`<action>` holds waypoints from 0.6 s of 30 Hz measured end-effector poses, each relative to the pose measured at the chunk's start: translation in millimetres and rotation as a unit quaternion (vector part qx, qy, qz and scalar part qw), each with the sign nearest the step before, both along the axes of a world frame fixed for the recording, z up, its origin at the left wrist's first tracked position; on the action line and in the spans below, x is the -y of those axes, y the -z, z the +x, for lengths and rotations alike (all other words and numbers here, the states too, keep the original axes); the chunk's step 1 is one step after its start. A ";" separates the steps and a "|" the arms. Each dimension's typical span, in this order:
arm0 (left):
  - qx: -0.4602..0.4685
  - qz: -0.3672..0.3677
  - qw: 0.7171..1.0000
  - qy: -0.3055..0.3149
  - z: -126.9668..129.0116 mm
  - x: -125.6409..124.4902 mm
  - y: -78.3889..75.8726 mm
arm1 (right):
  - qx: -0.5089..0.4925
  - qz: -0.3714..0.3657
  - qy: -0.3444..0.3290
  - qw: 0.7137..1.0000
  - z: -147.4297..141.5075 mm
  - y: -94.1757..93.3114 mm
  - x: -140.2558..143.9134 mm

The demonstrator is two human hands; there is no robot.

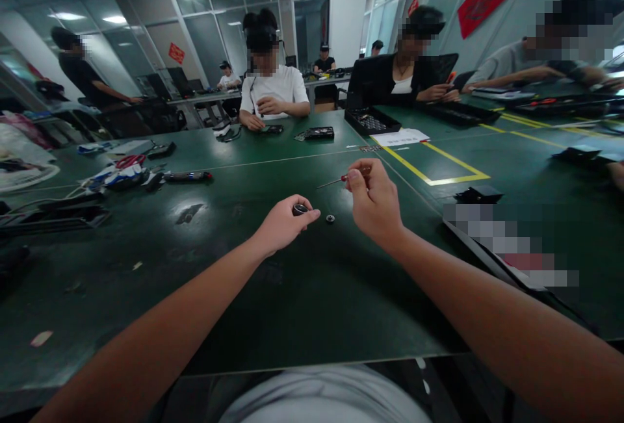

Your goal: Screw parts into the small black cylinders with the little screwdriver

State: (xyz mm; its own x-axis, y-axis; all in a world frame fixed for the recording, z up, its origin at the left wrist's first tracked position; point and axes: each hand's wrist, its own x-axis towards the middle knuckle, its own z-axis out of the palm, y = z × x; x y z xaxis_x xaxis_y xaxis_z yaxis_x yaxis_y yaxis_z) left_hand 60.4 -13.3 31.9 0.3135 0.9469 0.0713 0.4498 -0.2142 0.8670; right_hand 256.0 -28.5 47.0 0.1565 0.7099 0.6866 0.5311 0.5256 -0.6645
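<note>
On the green table (292, 306), left hand (283, 223) around a small ring (299, 209), right hand (373, 202) pinching a screwdriver (336, 181).

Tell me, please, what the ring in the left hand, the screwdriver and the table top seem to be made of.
Ring: probably dark metal or plastic; too small to tell. Screwdriver: thin shaft looks like bare metal, with a red, likely plastic collar at the right hand. Table top: dark green mat, perhaps rubber, with a dull sheen from the ceiling lights.

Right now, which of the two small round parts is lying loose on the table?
The small ring between the hands; the other ring is pinched in the left hand.
</note>
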 end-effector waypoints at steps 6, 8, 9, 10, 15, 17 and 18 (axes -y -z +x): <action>-0.181 0.114 0.975 0.068 30.0 -15.3 -0.5 | 0.014 -0.001 -0.001 1.000 0.8 1.8 -0.9; -0.237 0.110 0.961 0.087 37.8 -22.9 4.4 | 0.021 -0.002 -0.001 1.000 0.7 3.0 -1.3; -0.263 0.107 0.955 0.088 41.0 -26.3 6.7 | 0.025 -0.003 -0.001 1.000 0.6 3.3 -1.4; -0.283 0.104 0.949 0.086 43.7 -29.1 8.7 | 0.030 -0.003 -0.001 1.000 0.6 3.5 -1.4; -0.317 0.117 0.938 0.082 48.8 -30.6 11.3 | 0.046 -0.001 -0.004 0.999 0.4 2.2 -0.5; -0.316 0.122 0.937 0.079 45.3 -26.2 10.4 | 0.049 0.001 -0.005 0.999 0.4 1.8 -0.3; -0.311 0.121 0.939 0.080 41.9 -24.0 10.0 | 0.049 0.002 -0.004 0.999 0.4 1.7 -0.2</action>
State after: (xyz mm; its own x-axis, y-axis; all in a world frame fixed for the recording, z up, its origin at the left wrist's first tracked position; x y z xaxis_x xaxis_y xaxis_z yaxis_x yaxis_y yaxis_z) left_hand 102.3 10.8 21.9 0.5021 0.8641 0.0351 0.7986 -0.4789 0.3646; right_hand 256.4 -28.3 45.3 0.0829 0.7083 0.7011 0.5903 0.5319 -0.6072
